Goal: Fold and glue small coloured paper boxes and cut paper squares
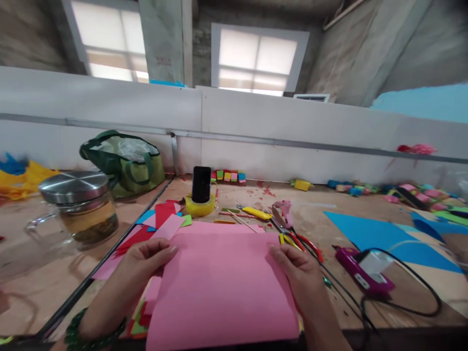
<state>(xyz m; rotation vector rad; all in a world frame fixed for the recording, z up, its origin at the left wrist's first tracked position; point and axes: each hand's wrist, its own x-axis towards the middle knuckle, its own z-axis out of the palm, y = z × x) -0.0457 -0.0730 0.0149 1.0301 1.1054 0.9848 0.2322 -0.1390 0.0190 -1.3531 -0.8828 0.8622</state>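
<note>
A large sheet of pink paper (226,287) is held up in front of me by both hands. My left hand (148,263) pinches its upper left edge between thumb and fingers. On the opposite side, my right hand (298,268) grips the upper right edge the same way. Behind and left of the sheet lie cut pieces of red paper (164,214) and other coloured scraps, partly hidden by it. Scissors with red handles (310,245) lie just beyond my right hand, close to a yellow utility knife (257,213) and a pink glue gun (286,213).
At left stand a glass teapot (87,214) and a green bag (141,173). A phone (201,184) leans upright on a yellow tape roll (200,206). To the right, a purple power strip (360,273) with black cable lies near blue paper (395,239). Small coloured paper bundles (229,176) line the wall.
</note>
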